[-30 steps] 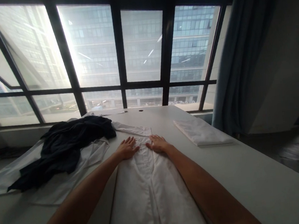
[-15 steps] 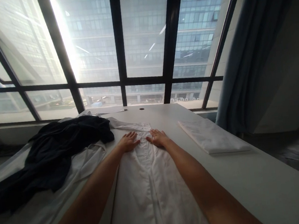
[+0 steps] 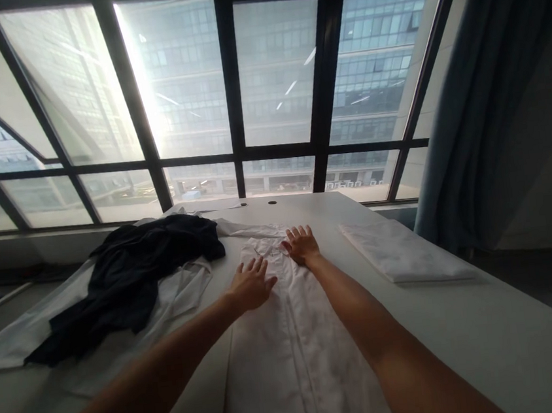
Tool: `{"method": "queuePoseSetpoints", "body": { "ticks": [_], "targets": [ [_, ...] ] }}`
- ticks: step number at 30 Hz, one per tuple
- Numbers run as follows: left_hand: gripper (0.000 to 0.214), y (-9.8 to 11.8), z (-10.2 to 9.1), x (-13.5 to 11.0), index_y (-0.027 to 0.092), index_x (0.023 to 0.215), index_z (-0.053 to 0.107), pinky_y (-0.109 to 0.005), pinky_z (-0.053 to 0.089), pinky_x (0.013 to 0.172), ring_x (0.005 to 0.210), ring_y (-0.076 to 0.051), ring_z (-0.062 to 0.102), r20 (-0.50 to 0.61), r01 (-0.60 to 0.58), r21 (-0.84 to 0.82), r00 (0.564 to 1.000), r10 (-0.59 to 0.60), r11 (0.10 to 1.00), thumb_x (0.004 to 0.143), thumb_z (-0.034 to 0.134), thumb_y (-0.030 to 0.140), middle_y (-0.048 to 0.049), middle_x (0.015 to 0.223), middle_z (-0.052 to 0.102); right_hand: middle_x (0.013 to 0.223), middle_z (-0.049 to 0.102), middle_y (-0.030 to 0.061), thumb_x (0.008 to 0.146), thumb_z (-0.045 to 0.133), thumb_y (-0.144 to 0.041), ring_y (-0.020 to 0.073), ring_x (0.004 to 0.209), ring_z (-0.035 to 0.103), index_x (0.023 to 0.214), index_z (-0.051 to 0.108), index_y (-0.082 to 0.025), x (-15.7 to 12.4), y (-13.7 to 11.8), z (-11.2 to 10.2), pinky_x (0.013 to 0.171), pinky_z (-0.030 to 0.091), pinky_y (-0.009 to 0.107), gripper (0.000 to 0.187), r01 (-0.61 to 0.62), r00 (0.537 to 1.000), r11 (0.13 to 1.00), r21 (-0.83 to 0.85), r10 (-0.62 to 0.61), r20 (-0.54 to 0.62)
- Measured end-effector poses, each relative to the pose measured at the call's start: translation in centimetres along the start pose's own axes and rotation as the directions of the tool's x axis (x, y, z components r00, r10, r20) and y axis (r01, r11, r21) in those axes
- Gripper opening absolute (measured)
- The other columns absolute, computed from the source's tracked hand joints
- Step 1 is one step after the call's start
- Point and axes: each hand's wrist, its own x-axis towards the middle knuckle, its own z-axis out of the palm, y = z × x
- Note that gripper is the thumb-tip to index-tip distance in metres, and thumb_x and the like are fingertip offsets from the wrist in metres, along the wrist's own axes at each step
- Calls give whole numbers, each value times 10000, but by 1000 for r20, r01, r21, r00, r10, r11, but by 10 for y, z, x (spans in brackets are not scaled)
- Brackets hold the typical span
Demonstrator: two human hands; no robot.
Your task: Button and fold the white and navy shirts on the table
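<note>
White shirt [image 3: 294,336], front placket up, laid lengthwise along the middle of the table [image 3: 467,331], collar end toward the far edge by the window. Half a second earlier both hands lay side by side on its upper part. Now the right hand [image 3: 302,243] has slid forward to the collar end, while the left hand [image 3: 252,284] has drawn back toward the near edge and sits on the shirt's left margin. Both are flat with fingers spread, pressing the cloth and gripping nothing. Judged from this, the smoothing has spread from one spot to two, and the cloth looks flat between them. Dark garment [image 3: 139,267] heaped toward the left edge; folded white cloth [image 3: 404,252] near the right edge.
</note>
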Motion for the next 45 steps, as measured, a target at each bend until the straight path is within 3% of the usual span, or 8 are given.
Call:
{"method": "queuePoseSetpoints", "body": {
  "ticks": [2,5,11,23,29,36,40,45],
  "targets": [
    [700,-3,0,-27,149,1527,318,-497,195,1169,1483,-298,200,61,-1,-45,998,3,999,985,235,585,-136,1597,250,1437,495,173,1014,218,-455,285,1337,400,1393,494,-138,-18,-9,-12,1161,68,468,566,-33,999,999,43,35,-42],
    [737,-13,1,-46,126,1535,286,-465,166,1184,1497,-277,148,130,27,-107,991,-13,994,973,258,604,-138,1611,199,1406,520,186,990,278,-508,299,1298,450,1358,531,-140,-53,-21,-24,1133,170,479,579,-111,988,989,101,98,122],
    [767,-22,11,-29,133,1534,280,-445,130,1190,1503,-273,104,123,9,-153,992,10,988,953,277,634,-140,1616,180,1628,150,133,949,217,-651,334,1490,90,1565,209,-140,-97,-30,-18,1164,86,531,801,-190,913,974,121,130,386],
    [741,-69,34,76,132,1528,297,-426,176,1182,1496,-277,149,70,29,-108,997,-22,994,966,281,614,-146,1608,209,1642,92,86,940,183,-677,295,1500,60,1575,178,-167,20,4,31,1184,45,503,814,-194,915,970,149,124,383],
    [709,-67,27,96,109,1512,327,-444,184,1178,1476,-285,224,71,43,0,997,-43,999,986,276,581,-163,1583,288,1637,119,95,952,210,-656,296,1497,86,1567,217,-160,41,10,36,1185,63,494,790,-180,923,971,155,112,368],
    [467,-18,-6,38,188,1243,632,-465,286,1123,1249,-289,535,-44,-72,52,996,74,996,1015,271,377,-147,1295,628,1585,307,91,1006,206,-545,256,1473,210,1501,374,-208,4,9,-1,1175,106,527,621,-93,971,947,306,18,239],
    [588,11,-1,-20,125,1414,480,-494,261,1141,1429,-331,322,-40,-21,-49,999,19,999,986,306,487,-186,1528,389,1564,345,115,977,344,-522,287,1455,255,1473,424,-202,-63,-2,-22,1171,129,538,596,-76,963,978,196,21,269],
    [782,23,15,-55,82,1520,297,-510,157,1176,1496,-320,118,87,10,-160,996,4,987,963,234,627,-198,1601,194,1629,152,116,932,262,-693,338,1496,73,1560,245,-198,-144,-20,-23,1164,87,572,800,-145,914,983,111,90,397]
  ]
}}
